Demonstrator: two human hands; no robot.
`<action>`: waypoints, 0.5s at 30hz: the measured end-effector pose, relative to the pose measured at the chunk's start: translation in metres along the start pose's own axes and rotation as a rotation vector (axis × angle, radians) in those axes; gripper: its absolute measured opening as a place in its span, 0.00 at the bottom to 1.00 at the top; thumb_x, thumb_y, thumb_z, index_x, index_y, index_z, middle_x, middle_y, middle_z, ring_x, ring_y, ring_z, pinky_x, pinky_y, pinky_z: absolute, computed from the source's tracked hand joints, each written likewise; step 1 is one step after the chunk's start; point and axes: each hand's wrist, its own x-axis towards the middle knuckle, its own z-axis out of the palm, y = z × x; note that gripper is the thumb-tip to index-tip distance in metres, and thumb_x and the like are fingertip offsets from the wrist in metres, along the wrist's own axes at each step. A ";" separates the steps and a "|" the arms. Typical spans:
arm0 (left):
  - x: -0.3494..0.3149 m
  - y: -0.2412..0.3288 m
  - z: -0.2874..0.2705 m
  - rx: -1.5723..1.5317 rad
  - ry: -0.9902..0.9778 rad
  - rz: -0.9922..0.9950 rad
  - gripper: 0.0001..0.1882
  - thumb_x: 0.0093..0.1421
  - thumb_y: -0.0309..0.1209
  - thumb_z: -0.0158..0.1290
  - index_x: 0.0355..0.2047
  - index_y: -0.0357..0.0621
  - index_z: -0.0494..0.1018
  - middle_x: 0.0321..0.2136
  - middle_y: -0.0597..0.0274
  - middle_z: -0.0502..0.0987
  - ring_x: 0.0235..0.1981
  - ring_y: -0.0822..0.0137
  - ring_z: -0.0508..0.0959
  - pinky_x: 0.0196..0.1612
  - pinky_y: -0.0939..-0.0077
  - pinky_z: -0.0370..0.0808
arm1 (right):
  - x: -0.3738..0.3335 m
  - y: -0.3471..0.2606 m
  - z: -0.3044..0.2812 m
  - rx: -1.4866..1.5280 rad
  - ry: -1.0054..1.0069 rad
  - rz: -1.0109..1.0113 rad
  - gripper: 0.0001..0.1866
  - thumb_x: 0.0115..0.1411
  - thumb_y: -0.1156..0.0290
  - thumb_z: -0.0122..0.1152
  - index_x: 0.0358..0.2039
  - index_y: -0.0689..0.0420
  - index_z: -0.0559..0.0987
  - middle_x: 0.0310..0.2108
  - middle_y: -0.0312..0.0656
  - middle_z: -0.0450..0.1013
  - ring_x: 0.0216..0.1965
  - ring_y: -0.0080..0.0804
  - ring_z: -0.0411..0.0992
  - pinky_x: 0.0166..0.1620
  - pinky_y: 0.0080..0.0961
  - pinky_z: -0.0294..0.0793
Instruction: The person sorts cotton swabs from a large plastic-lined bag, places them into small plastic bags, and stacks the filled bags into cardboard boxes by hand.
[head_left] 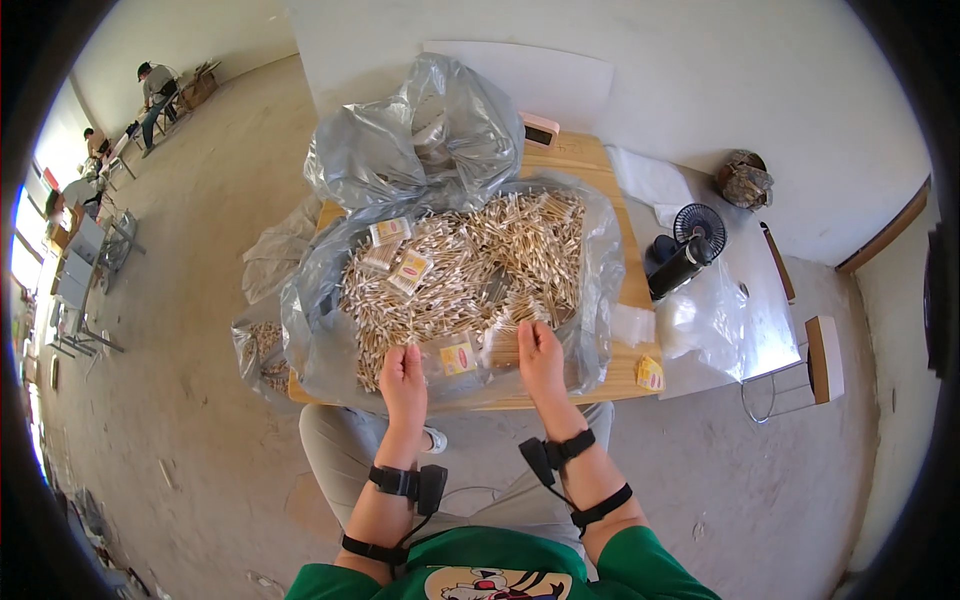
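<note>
Though bulky, grey bag (375,150) beyond swabs (465,262)

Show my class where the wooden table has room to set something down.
The wooden table is bare at its far right, between the pink-edged object and the table's right edge, with a narrow strip beside the grey plastic sheet. The middle is crowded: heaped cotton swabs, packets, left hand and right hand. A big grey bag crowds the far left.

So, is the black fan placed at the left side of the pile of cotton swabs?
No, the black fan is to the right of the pile of cotton swabs.
</note>
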 end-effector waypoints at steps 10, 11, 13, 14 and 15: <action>0.000 0.036 -0.006 0.192 0.058 0.340 0.08 0.60 0.29 0.52 0.27 0.40 0.69 0.20 0.56 0.71 0.20 0.60 0.71 0.25 0.71 0.67 | 0.012 0.004 0.014 -0.235 -0.006 -0.348 0.19 0.66 0.56 0.46 0.43 0.62 0.67 0.34 0.46 0.70 0.35 0.36 0.71 0.36 0.31 0.70; -0.001 0.049 -0.006 0.187 0.054 0.339 0.08 0.60 0.29 0.52 0.27 0.40 0.69 0.20 0.56 0.71 0.20 0.60 0.71 0.25 0.71 0.67 | -0.002 0.015 0.023 0.399 -0.246 0.052 0.21 0.66 0.54 0.43 0.43 0.61 0.67 0.35 0.44 0.70 0.36 0.37 0.72 0.37 0.32 0.71; -0.003 0.069 -0.006 0.271 -0.118 0.627 0.06 0.57 0.26 0.55 0.27 0.38 0.70 0.20 0.52 0.71 0.20 0.55 0.72 0.24 0.69 0.68 | -0.025 0.015 0.031 1.043 -0.468 0.483 0.22 0.67 0.52 0.41 0.44 0.61 0.67 0.36 0.43 0.70 0.36 0.37 0.72 0.37 0.32 0.72; -0.003 0.072 -0.003 0.315 -0.151 0.615 0.05 0.56 0.26 0.55 0.27 0.38 0.71 0.21 0.52 0.73 0.20 0.52 0.75 0.24 0.66 0.70 | -0.035 0.009 0.030 1.139 -0.444 0.613 0.23 0.67 0.51 0.39 0.44 0.61 0.66 0.35 0.43 0.70 0.35 0.37 0.72 0.36 0.32 0.73; -0.002 0.068 -0.003 0.315 -0.157 0.618 0.05 0.56 0.26 0.55 0.27 0.38 0.71 0.21 0.52 0.73 0.20 0.52 0.75 0.24 0.66 0.70 | -0.041 -0.003 0.027 1.222 -0.420 0.735 0.24 0.67 0.50 0.38 0.45 0.60 0.66 0.34 0.42 0.70 0.33 0.36 0.73 0.36 0.33 0.73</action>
